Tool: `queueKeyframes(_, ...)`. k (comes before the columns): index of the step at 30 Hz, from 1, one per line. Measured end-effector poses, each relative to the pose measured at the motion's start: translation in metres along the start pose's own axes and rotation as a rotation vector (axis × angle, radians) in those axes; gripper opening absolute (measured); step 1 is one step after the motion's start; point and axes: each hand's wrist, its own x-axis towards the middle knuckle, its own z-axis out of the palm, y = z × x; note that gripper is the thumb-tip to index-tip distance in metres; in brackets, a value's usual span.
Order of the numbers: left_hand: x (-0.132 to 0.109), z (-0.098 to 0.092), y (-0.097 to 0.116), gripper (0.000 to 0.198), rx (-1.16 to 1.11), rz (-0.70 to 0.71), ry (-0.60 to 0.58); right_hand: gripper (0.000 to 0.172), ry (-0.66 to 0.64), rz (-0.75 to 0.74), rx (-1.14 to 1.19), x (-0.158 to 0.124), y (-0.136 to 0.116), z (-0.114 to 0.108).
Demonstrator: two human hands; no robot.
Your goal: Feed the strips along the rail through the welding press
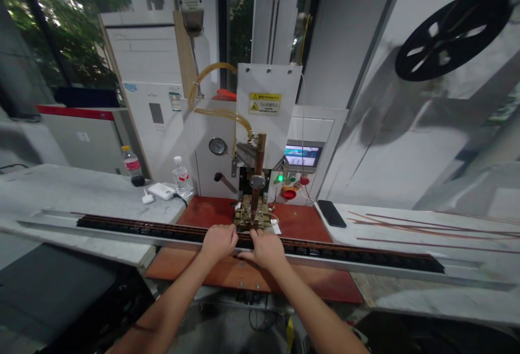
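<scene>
A long black rail [134,228] with thin copper strips along it lies across the bench from left to right. It passes under the brass-coloured fixture [252,216] of a white welding machine [268,110]. My left hand [218,241] grips the rail just left of the fixture, fingers curled over it. My right hand [266,247] rests on the rail directly in front of the fixture, fingers bent and pressed onto it. A copper electrode rod [257,180] comes down onto the fixture between the two hands.
Loose copper strips [426,229] and a black phone [332,213] lie on the right tabletop. Two water bottles [181,177], a white charger [161,191] and a black reel [450,34] on the right wall are in view. The machine stands on a red base plate [300,224].
</scene>
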Motion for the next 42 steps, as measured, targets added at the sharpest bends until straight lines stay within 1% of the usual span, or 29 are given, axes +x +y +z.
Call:
queueKeyframes(2, 0.000, 0.001, 0.000, 0.036, -0.003, -0.005, 0.004, 0.070, 0.008, -0.015, 0.001, 0.001, 0.000, 0.001)
queueKeyframes(5, 0.000, 0.002, -0.001, 0.036, -0.005, -0.018, 0.007, 0.072, -0.020, -0.031, 0.010, 0.005, 0.002, -0.001)
queueKeyframes(9, 0.000, 0.005, -0.002, 0.035, -0.010, -0.006, 0.020, 0.074, -0.038, -0.020, 0.020, 0.010, -0.001, -0.002)
queueKeyframes(15, 0.000, 0.007, -0.003, 0.034, -0.001, 0.005, 0.046, 0.071, -0.021, -0.007, 0.023, 0.011, -0.003, 0.004)
queueKeyframes(19, 0.000, 0.007, -0.004, 0.035, -0.014, -0.001, 0.039, 0.071, -0.033, -0.030, 0.030, 0.011, -0.003, -0.001)
queueKeyframes(22, 0.000, 0.007, -0.005, 0.036, -0.026, -0.011, 0.032, 0.070, -0.010, -0.014, 0.019, 0.010, -0.005, -0.003)
queueKeyframes(25, 0.000, 0.007, -0.005, 0.035, -0.024, -0.009, 0.029, 0.068, 0.017, 0.016, 0.013, 0.009, -0.008, 0.001)
queueKeyframes(28, 0.000, 0.006, -0.004, 0.034, -0.007, -0.001, 0.036, 0.066, 0.008, 0.016, 0.019, 0.008, -0.009, 0.005)
queueKeyframes(32, 0.000, 0.005, -0.004, 0.035, 0.028, -0.020, 0.049, 0.066, -0.011, -0.026, 0.024, 0.011, -0.006, 0.000)
queueKeyframes(36, 0.001, 0.006, -0.005, 0.037, 0.032, -0.048, 0.038, 0.075, -0.012, -0.045, 0.024, 0.011, -0.001, -0.008)
queueKeyframes(38, 0.000, 0.007, -0.006, 0.036, 0.027, -0.044, 0.036, 0.075, -0.024, -0.026, 0.003, 0.009, 0.002, -0.008)
queueKeyframes(42, -0.001, 0.007, -0.008, 0.035, 0.023, -0.028, 0.041, 0.070, -0.024, -0.003, -0.022, 0.006, 0.003, 0.001)
